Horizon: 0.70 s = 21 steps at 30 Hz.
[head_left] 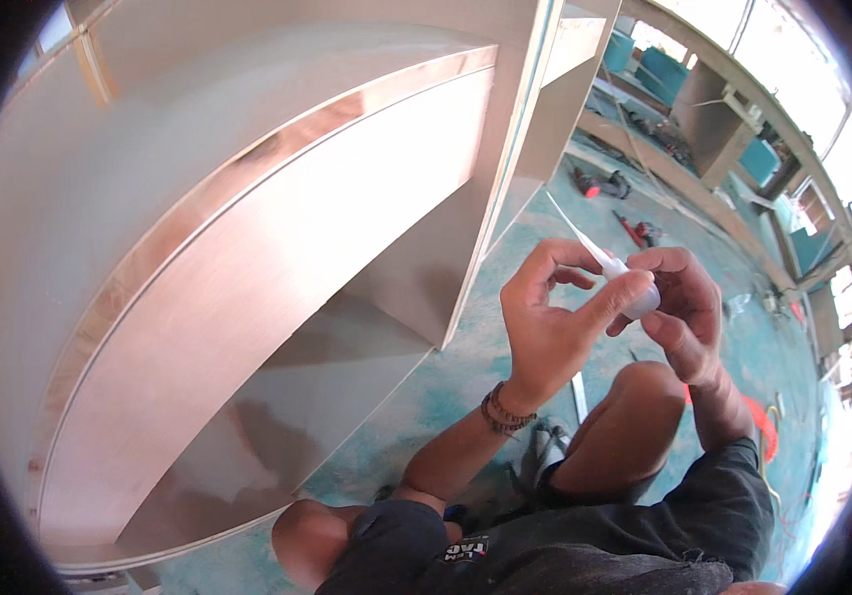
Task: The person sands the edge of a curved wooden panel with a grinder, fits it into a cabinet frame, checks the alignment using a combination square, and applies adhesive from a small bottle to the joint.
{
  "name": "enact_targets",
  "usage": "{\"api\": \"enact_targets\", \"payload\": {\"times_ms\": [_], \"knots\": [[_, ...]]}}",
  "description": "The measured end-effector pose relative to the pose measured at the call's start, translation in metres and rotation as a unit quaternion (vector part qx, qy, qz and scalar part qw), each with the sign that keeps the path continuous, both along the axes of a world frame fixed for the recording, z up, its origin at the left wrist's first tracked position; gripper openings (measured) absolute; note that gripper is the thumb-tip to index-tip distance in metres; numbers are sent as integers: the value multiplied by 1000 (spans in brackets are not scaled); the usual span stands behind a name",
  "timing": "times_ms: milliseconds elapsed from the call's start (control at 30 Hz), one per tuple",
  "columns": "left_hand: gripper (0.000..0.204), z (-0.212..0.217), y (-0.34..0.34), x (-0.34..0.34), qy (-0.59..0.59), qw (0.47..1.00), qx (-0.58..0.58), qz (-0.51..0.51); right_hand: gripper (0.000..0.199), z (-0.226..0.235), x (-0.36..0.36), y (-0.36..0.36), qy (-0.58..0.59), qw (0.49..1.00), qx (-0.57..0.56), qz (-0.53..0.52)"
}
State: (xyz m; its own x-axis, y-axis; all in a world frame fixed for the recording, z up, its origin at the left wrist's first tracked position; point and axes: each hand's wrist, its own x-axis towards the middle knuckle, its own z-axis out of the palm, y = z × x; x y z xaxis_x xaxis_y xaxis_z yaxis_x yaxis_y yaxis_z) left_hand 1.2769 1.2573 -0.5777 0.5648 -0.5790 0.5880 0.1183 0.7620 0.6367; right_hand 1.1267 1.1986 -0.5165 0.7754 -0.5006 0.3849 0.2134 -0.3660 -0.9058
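Note:
Between my two hands is a small white glue bottle (641, 297) with a long tapered nozzle that points up and to the left. My left hand (563, 305) pinches it near the base of the nozzle, thumb on the near side. Around the bottle's body the fingers of my right hand (684, 309) are curled from the right. A beaded bracelet (506, 410) circles my left wrist. Left of my hands stands a pale wooden cabinet (277, 248) with a slanted panel and an open hollow beneath it.
On the dusty teal floor (485, 327) beyond my hands lie a black and red power drill (600, 184) and a red tool (634, 230). Timber framing (683, 183) with blue containers (662, 71) runs along the far right. An orange-red object (763, 428) and cable lie by my right arm.

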Motion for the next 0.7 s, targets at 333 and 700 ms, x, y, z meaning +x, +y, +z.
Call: {"api": "enact_targets", "payload": {"times_ms": [333,700], "knots": [[18,11,12,23,107,994,-25,16,38,48,24,34,-2,901,-296,-317],[63,-9,18,59,211,933,-61,284,28,128,63,35,100,781,-531,-313]]}}
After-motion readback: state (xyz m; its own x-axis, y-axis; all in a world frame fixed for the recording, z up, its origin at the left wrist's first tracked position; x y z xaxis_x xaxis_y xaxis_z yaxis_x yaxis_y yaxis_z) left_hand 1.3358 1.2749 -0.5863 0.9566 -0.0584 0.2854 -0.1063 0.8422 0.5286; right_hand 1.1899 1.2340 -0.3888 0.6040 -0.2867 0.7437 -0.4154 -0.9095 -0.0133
